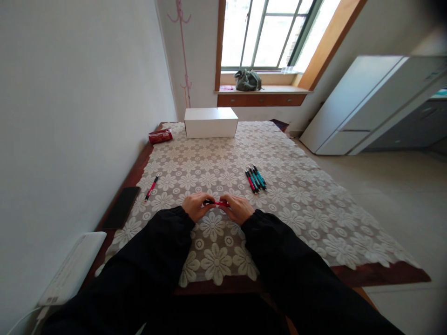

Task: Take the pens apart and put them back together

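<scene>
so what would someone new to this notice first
Most likely the two hands at the near middle of the table, left hand and right hand, gripping a red pen between them over the white flower-patterned lace cloth. Next, the cluster of red and teal pens just beyond the right hand, and a lone red pen off to the left. A white box stands at the far edge.

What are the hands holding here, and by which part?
A red pen, held between both hands: the left hand grips its dark end, the right hand the other end. The middle of the barrel shows between them.
</scene>
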The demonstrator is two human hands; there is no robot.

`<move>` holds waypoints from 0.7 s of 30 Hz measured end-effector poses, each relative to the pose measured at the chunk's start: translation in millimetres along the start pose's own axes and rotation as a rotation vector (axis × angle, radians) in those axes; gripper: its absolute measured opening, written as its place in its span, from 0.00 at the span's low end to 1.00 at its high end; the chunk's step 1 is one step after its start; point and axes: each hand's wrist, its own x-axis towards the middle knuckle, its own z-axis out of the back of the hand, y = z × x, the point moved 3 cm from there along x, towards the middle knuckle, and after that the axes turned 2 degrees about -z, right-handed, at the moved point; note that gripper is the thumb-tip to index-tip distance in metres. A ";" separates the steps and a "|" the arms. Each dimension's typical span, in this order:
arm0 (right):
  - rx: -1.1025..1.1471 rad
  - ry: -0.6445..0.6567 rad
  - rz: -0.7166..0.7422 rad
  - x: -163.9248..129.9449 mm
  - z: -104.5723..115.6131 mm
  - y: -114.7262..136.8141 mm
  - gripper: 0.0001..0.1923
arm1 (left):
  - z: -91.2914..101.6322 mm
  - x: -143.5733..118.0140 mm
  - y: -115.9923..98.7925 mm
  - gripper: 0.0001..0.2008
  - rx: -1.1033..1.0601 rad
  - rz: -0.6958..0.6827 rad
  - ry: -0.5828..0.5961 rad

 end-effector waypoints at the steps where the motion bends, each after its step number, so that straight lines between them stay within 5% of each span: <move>1: -0.002 0.000 0.002 0.0 0.0 0.0 0.08 | -0.1 -0.1 0.0 0.10 -0.004 -0.006 0.000; 21: -0.018 0.006 -0.001 -0.2 0.7 -0.1 0.09 | 0.2 -0.2 1.5 0.11 -0.015 -0.010 -0.031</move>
